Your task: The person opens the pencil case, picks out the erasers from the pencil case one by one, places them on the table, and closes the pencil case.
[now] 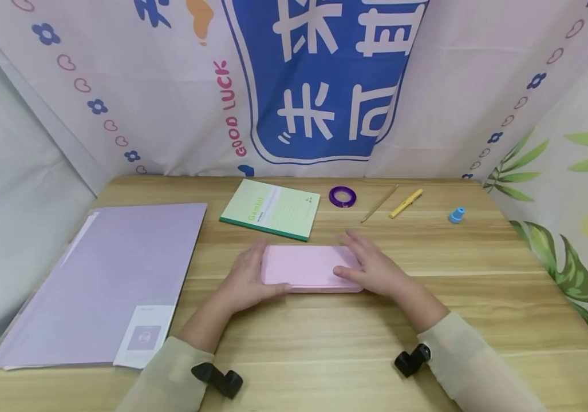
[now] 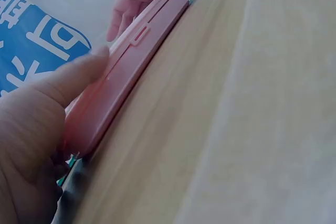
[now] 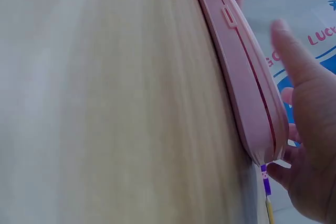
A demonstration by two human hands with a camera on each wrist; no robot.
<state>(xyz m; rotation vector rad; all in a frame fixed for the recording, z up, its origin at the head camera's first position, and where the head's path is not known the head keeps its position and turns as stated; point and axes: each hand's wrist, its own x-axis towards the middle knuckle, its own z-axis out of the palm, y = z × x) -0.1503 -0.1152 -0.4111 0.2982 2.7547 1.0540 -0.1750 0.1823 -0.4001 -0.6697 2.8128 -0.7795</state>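
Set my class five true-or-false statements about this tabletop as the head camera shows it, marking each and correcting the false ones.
1. The pink case lies between the left hand and the right hand. True.
2. The pink case stands wide open. False: it looks closed.
3. The green notebook lies left of the purple tape roll. True.
4. The purple tape roll sits on top of the green notebook. False: it lies on the wooden table.
5. The yellow pen-like item lies between the pencil and the small blue object. True.

Hands (image 1: 246,280) (image 1: 373,270): I count two
Case (image 1: 306,265): one
Notebook (image 1: 273,209): one
Sheet (image 1: 118,260): one
Ring (image 1: 334,197): one
Pencil (image 1: 379,203): one
Yellow stick (image 1: 406,203): one
Cone (image 1: 457,216): one
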